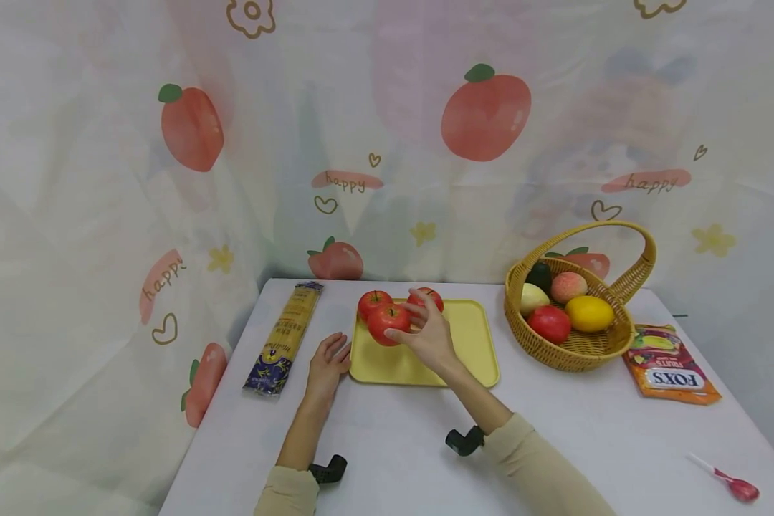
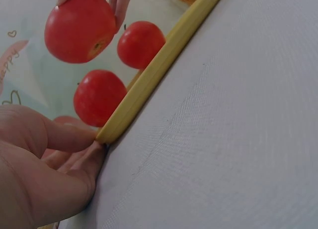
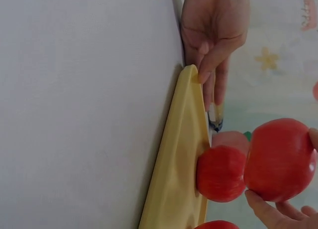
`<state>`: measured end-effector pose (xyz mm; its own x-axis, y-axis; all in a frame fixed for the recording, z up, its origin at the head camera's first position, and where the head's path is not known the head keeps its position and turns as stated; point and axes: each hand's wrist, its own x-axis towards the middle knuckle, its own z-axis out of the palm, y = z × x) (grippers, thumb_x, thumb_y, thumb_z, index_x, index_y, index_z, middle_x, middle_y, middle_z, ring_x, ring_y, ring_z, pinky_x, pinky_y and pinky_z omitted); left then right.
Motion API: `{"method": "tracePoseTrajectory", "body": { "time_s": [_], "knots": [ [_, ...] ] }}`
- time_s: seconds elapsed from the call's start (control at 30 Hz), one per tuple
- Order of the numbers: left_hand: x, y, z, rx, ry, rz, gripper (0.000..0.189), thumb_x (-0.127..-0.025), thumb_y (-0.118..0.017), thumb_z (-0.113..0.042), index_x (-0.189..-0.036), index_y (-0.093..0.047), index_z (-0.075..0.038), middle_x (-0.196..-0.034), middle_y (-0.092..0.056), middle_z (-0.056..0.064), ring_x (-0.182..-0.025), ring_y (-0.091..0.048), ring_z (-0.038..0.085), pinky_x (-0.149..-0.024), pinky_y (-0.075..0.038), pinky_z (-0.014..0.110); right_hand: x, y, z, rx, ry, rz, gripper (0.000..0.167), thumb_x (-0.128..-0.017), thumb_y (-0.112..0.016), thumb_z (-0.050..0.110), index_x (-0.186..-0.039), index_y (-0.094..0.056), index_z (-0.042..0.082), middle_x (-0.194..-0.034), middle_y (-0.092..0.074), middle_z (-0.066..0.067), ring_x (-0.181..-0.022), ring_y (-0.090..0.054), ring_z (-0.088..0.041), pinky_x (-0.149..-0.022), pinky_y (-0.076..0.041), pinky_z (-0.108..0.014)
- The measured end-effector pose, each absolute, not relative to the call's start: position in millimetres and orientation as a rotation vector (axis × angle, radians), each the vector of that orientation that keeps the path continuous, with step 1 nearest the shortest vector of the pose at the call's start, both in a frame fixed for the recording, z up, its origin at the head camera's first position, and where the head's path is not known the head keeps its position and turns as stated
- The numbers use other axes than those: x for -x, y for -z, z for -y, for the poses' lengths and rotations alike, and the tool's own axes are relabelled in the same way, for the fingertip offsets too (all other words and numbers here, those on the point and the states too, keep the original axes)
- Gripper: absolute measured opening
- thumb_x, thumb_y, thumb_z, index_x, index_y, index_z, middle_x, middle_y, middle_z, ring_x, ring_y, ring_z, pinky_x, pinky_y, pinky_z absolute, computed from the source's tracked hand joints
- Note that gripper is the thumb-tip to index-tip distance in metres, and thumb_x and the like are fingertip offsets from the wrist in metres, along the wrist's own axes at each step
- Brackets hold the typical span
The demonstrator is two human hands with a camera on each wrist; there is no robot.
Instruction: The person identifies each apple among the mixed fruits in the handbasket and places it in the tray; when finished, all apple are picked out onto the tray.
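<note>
My right hand (image 1: 431, 335) holds a red apple (image 1: 388, 325) between thumb and fingers, raised over the left part of a yellow tray (image 1: 471, 344). The right wrist view shows this apple (image 3: 280, 159) with fingertips (image 3: 258, 201) against its side. Two more red apples sit on the tray, one at its back left (image 1: 373, 301) and one farther right (image 1: 433, 297), partly covered by my right fingers. At the tray's left edge is my left hand (image 1: 325, 369). In the left wrist view its thumb rests on the tray's corner (image 2: 107, 134), with the fingers beside the rim.
A wicker basket (image 1: 535, 345) holding several fruits, among them a lemon (image 1: 590, 314) and a peach (image 1: 568, 287), stands right of the tray. Beyond it lie a Fox's candy bag (image 1: 671, 365) and a red spoon (image 1: 742, 489). A noodle packet (image 1: 285, 337) lies at the left.
</note>
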<state>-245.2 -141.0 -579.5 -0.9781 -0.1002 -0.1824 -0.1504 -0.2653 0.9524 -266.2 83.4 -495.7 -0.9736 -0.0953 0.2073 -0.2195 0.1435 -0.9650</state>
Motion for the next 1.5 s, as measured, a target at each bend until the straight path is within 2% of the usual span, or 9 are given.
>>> {"method": "tracePoseTrajectory", "body": {
  "time_s": [0.17, 0.4, 0.57, 0.8, 1.5],
  "knots": [
    [245, 580, 141, 0.318, -2.436, -1.911, 0.069, -0.095, -0.055, 0.02, -0.157, -0.04, -0.006, -0.16, -0.044, 0.019, -0.145, -0.047, 0.036, -0.114, -0.048, 0.041, 269, 503, -75, -0.294, -2.004, 2.291, 0.089, -0.081, -0.09, 0.007, -0.155, -0.042, 0.012, -0.138, -0.065, -0.019, -0.126, -0.064, -0.037, -0.1, -0.059, -0.048],
    [247, 583, 142, 0.33, -2.411, -1.942, 0.068, -0.096, -0.057, 0.018, -0.157, -0.041, -0.007, -0.159, -0.045, 0.018, -0.144, -0.049, 0.035, -0.113, -0.048, 0.04, 269, 513, -67, -0.247, -1.967, 2.37, 0.088, -0.082, -0.09, 0.011, -0.155, -0.042, 0.01, -0.137, -0.065, -0.017, -0.124, -0.064, -0.038, -0.104, -0.056, -0.049],
    [248, 584, 141, 0.356, -2.41, -1.937, 0.068, -0.095, -0.058, 0.017, -0.156, -0.043, -0.009, -0.159, -0.046, 0.016, -0.143, -0.05, 0.033, -0.113, -0.049, 0.039, 270, 522, -62, -0.256, -1.914, 2.418, 0.087, -0.082, -0.09, 0.011, -0.155, -0.042, 0.006, -0.136, -0.065, -0.019, -0.121, -0.065, -0.039, -0.106, -0.054, -0.052],
    [248, 584, 140, 0.357, -2.423, -1.93, 0.069, -0.094, -0.056, 0.019, -0.156, -0.043, -0.009, -0.159, -0.046, 0.017, -0.143, -0.05, 0.034, -0.113, -0.049, 0.04, 270, 530, -57, -0.228, -1.883, 2.455, 0.086, -0.083, -0.089, 0.009, -0.154, -0.042, 0.005, -0.138, -0.064, -0.018, -0.125, -0.063, -0.039, -0.108, -0.053, -0.053],
    [247, 582, 141, 0.342, -2.419, -1.937, 0.07, -0.095, -0.054, 0.02, -0.158, -0.04, -0.007, -0.16, -0.044, 0.019, -0.144, -0.048, 0.036, -0.114, -0.047, 0.042, 273, 538, -60, -0.201, -1.912, 2.497, 0.09, -0.076, -0.094, 0.007, -0.152, -0.045, 0.005, -0.142, -0.064, -0.013, -0.129, -0.062, -0.035, -0.109, -0.053, -0.049]
  ]
}}
